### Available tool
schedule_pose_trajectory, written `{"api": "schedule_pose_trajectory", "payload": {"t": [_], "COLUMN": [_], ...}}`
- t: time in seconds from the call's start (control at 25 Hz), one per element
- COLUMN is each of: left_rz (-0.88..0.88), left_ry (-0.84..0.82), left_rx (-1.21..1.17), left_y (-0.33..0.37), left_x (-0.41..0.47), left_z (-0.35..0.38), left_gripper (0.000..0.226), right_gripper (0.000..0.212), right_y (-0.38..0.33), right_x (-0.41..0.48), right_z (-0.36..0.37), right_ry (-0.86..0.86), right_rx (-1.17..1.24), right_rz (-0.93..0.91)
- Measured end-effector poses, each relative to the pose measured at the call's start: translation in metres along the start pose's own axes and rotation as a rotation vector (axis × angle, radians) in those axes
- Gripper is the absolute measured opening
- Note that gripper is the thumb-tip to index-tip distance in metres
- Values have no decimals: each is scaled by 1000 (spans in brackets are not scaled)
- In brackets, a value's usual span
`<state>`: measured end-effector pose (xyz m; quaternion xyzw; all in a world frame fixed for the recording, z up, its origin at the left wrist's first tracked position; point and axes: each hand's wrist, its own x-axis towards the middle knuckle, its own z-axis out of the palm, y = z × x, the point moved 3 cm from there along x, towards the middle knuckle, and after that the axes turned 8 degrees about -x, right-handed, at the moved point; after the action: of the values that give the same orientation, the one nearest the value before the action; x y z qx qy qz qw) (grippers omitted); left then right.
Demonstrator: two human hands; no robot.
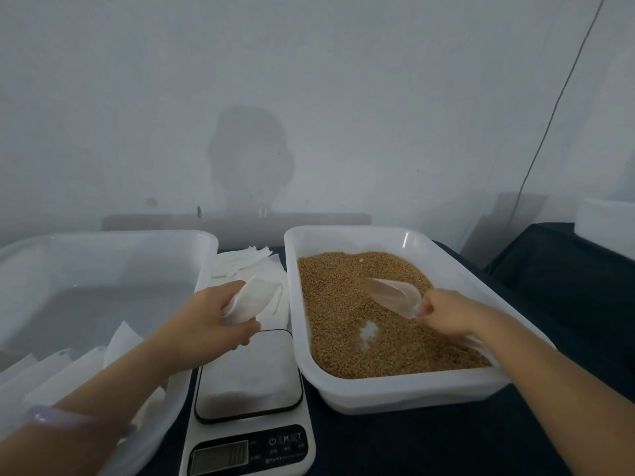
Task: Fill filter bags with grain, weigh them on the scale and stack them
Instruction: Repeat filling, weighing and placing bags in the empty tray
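- Currently, right tub (pixel 395 393): grain (pixel 343 338), with right hand (pixel 443 314) gripping a clear scoop (pixel 391 293).
- Left tub (pixel 103 237): white bags (pixel 51 369) stacked.
- Left hand (pixel 206 321): clutching one filter bag (pixel 251 300).

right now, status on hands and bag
Left hand holds bag by scale. Right hand grips scoop in grain. Only tub rim between scoop and bag.

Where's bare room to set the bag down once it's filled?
The scale platform is bare. The left tub is free toward its far wall; stacked bags crowd its near corner. The dark cloth in front of the grain tub is open. Spare bags fill the gap behind the scale.
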<state>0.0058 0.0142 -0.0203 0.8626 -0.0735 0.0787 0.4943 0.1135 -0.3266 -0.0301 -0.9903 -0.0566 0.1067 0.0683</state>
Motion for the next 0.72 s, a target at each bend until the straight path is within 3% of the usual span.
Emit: {"api": "schedule_pose_trajectory", "payload": {"t": [0.08, 0.48, 0.72], "left_rz": [2, 11, -33], "left_ry": [-3, -8, -20], "left_rx": [0, 13, -68], "left_y": [0, 1, 19], "left_x": [0, -1, -1], "left_z": [0, 1, -2], "left_gripper": [19, 16, 18], "right_gripper": [16, 27, 28], "right_y": [-3, -22, -9], "right_x": [3, -15, -26], "right_z": [4, 3, -17], "right_ry": [-14, -210, -71], "right_rx": [-18, -121, -114], "right_rz": [-20, -326, -243]}}
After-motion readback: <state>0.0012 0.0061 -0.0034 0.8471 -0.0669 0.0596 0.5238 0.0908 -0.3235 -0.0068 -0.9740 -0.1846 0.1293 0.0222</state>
